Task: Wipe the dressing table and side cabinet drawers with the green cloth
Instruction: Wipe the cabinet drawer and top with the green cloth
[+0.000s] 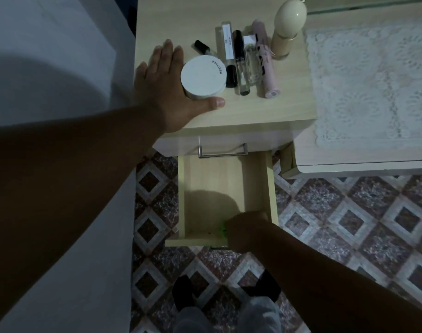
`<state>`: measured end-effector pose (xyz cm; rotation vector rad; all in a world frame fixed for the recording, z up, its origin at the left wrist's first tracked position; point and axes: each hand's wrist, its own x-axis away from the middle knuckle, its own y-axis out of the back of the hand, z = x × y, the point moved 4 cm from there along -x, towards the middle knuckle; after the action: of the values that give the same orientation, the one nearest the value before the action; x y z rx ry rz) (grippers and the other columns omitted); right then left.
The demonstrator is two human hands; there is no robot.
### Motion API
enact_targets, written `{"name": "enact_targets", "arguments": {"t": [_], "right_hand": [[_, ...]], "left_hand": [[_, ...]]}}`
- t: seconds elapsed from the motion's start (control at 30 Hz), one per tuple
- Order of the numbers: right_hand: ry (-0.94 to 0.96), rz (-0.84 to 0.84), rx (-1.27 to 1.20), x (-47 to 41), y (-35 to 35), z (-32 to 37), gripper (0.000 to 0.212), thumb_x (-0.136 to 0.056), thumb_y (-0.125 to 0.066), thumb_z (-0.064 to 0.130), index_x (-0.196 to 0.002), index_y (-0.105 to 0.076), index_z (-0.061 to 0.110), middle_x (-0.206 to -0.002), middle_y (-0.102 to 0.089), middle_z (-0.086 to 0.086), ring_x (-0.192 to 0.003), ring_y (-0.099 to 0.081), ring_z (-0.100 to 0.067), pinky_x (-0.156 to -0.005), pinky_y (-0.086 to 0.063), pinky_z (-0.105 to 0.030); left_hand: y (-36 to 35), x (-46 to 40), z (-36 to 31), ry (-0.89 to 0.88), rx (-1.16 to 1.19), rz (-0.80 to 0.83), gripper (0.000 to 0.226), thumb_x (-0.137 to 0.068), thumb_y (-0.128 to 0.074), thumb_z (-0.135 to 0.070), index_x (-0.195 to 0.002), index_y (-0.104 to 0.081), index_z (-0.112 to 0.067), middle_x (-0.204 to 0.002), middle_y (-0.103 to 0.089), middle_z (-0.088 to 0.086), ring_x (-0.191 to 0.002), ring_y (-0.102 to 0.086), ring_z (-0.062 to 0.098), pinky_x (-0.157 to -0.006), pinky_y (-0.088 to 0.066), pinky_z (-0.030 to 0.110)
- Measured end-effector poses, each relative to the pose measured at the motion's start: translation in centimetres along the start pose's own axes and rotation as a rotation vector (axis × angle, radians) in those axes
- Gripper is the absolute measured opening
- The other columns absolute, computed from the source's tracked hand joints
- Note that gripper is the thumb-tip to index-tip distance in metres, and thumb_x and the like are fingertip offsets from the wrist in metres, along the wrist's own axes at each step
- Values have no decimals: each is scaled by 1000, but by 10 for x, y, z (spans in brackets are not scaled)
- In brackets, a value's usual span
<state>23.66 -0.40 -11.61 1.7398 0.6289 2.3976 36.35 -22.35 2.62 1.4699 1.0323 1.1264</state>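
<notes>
While the green cloth (pixel 223 228) is pressed by the right hand (pixel 247 230), grip hidden, at the open lower drawer's (pixel 210 179) 5 o'clock corner, the white jar (pixel 203 78) is touched by the flat left hand (pixel 168 90); upper drawer (pixel 223 143) and dressing table (pixel 363 150) are judged outstanding.

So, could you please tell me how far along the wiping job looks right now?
Nothing visibly finished. In hand: the right hand holds the green cloth inside the open lower drawer. Left: the closed upper drawer and the cabinet top, where the left hand rests beside the white jar.

The side cabinet (pixel 229 10) top carries a white jar (pixel 202 76) and bottles (pixel 243 58).
</notes>
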Motion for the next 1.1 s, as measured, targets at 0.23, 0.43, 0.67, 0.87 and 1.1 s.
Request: {"name": "enact_targets", "arguments": {"t": [0.23,0.43,0.67,0.87,1.1], "right_hand": [[250,-85,-204,-5,7,27,32,-93,-59,26,-124,-57,19,-108,-68,-5,-98,-67,-26,-83,-53,-38],[-1,-70,202,6,-5,-4,32,-99,-48,33,-125,-56,16,-108,-67,-4,-101,-65,-30,-91,-49,-49],[315,-247,-121,5,2,20,43,-91,-64,27,-132,-51,20,-114,-67,-6,-101,-65,-28,-90,-48,-33],[92,-309,-43,20,-7,-24,30,-97,-54,33,-121,-55,16,-107,-68,-4,-97,-68,-26,-88,-55,-41],[-251,-618,-463,28,10,-94,47,-94,-55,26,-136,-40,11,-119,-61,-11,-102,-65,-30,-73,-49,-33]], "left_hand": [[1,1,1,6,1,0,142,-52,-28,-103,-160,-3,-14,-168,5,7,-154,4,23,-124,-4,48],[-1,0,2,4,-3,-1,142,-53,-29,-104,-160,-3,-15,-168,5,7,-154,4,23,-124,-4,48],[0,1,1,-4,8,-7,142,-53,-30,-103,-159,-3,-13,-168,4,8,-154,4,23,-124,-3,47],[1,0,1,2,-1,-10,142,-52,-29,-103,-160,-4,-14,-168,4,8,-154,2,23,-124,-6,48],[5,1,-4,28,24,-23,138,-54,-39,-95,-160,-6,-12,-168,2,7,-154,0,22,-124,-6,46]]}}
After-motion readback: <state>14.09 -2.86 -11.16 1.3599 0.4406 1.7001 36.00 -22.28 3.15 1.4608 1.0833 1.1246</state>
